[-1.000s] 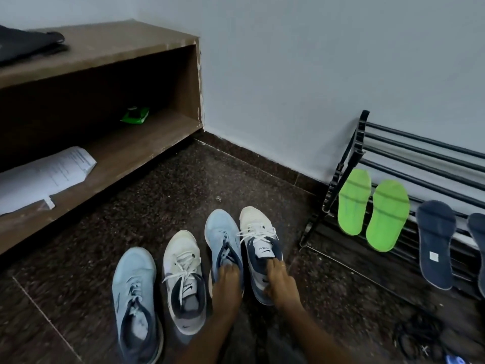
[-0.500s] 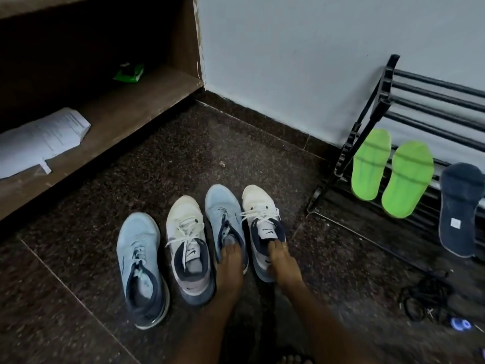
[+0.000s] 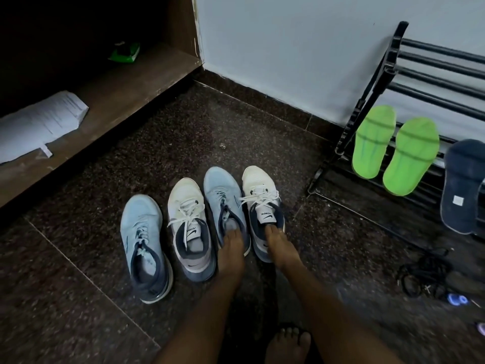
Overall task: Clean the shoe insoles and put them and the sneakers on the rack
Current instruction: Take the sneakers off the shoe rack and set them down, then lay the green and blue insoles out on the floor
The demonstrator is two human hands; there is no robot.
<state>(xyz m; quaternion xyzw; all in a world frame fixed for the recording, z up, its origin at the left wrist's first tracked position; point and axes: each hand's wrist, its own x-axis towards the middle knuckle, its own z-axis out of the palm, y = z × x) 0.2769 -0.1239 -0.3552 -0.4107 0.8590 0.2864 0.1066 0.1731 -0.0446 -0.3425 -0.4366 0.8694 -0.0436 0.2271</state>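
Sneakers stand in a row of four on the dark speckled floor [image 3: 183, 132], toes toward the wall [image 3: 288, 48]: an outer blue sneaker [image 3: 143, 245] farthest left, a left white sneaker [image 3: 190, 227], an inner blue sneaker [image 3: 223, 195], and a right white sneaker [image 3: 258, 190]. The middle three sit side against side; the outer blue one stands a little apart and nearer the person.

The left hand [image 3: 231, 253] lies over the heel of the inner blue sneaker, fingers hooked down into its collar. The right hand [image 3: 279, 248] grips the right white sneaker the same way, fingers tucked in just behind the tongue. Neither thumb shows.

To the right, a strip of floor separates the right white sneaker from the black rack [image 3: 378, 82], whose end frame slants down to a foot near the shoes' toes. Two green insoles [image 3: 372, 143] lean side by side on the rack's lower bars, just inside that end frame. A dark blue insole [image 3: 463, 185] leans farther right, cut by the picture's edge.

On the left, the front edge of a wooden shelf [image 3: 118, 95] runs diagonally to the wall corner, with a wide wedge of floor between it and the shoes. Papers [image 3: 39, 127] overhang that edge slightly, and a green packet [image 3: 124, 52] lies deep inside. Black cords [image 3: 425, 274] tangle on the floor below the rack, and a bare foot [image 3: 287, 345] rests at the bottom between the forearms.
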